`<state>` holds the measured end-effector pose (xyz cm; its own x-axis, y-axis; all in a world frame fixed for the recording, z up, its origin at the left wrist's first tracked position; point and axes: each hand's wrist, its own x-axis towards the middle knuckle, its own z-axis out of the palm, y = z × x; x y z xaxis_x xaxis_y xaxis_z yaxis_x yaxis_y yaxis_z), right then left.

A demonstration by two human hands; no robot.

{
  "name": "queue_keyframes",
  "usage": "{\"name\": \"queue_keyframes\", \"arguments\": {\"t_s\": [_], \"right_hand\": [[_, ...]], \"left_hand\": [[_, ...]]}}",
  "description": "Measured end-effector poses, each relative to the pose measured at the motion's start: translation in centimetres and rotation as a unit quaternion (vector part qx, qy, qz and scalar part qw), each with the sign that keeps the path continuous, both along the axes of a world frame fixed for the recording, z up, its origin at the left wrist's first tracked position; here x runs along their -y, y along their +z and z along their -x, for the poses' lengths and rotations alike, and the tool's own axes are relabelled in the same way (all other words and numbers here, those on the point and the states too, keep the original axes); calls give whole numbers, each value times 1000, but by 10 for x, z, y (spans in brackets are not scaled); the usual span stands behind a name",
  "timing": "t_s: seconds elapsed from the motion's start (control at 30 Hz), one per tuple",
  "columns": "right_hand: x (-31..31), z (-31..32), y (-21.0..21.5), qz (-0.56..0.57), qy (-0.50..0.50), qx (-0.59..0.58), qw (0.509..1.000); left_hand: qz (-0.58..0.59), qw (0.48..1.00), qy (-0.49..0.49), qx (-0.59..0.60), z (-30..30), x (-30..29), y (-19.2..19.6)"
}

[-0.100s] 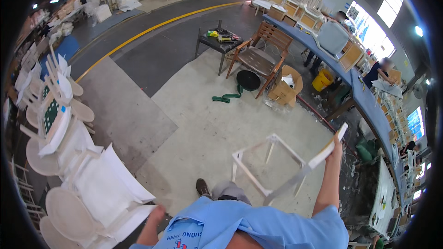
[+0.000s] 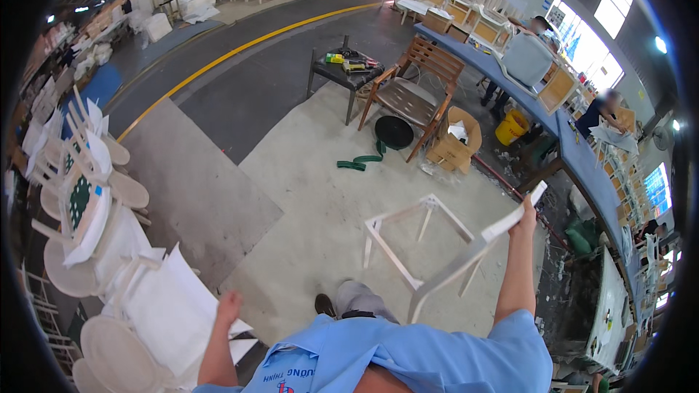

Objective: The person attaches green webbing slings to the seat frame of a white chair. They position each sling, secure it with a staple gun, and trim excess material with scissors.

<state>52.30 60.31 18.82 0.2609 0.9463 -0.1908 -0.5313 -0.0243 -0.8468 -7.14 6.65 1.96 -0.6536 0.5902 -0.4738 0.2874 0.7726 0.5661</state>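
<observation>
My right hand [image 2: 524, 220] is closed around the upper end of a white chair frame [image 2: 437, 285], at the right. The frame has a square seat opening with no seat panel, several legs and a curved back piece. It is held tilted beside my legs, over the pale floor. My left hand [image 2: 228, 308] hangs at the lower left, beside white sheets [image 2: 169, 306] draped over stacked chairs. Nothing shows in it, but its fingers are too smeared to make out.
White chairs [image 2: 120, 353] with round seats crowd the left. Ahead stand a black side table [image 2: 346, 73] with tools, a brown wooden armchair [image 2: 411, 94], a cardboard box [image 2: 455, 142] and a green strap [image 2: 353, 165]. People work along a long blue table [image 2: 575, 153] at the right.
My left hand has risen and swung forward, away from my body. The chair frame has shifted slightly left and its top end has come up a little in my right hand.
</observation>
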Motion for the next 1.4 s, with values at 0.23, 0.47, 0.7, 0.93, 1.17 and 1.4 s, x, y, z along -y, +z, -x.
{"name": "queue_keyframes", "arguments": {"t_s": [0.23,0.47,0.7,0.93,1.17,1.4], "right_hand": [[-158,195,-21,44,-119,-40,991],[-195,342,-98,166,19,-57,984],[-127,470,-153,293,114,-244,917],[-13,496,-130,336,403,-186,831],[-89,345,-90,129,462,129,868],[-207,93,-144,253,292,261,884]], "left_hand": [[-185,962,202,19,98,-114,14],[-60,900,298,313,25,-140,-38],[-112,954,72,268,52,-284,-41],[-167,876,36,451,35,-431,5],[-151,852,66,497,-57,-501,18],[-226,831,238,449,-134,-544,0]]}}
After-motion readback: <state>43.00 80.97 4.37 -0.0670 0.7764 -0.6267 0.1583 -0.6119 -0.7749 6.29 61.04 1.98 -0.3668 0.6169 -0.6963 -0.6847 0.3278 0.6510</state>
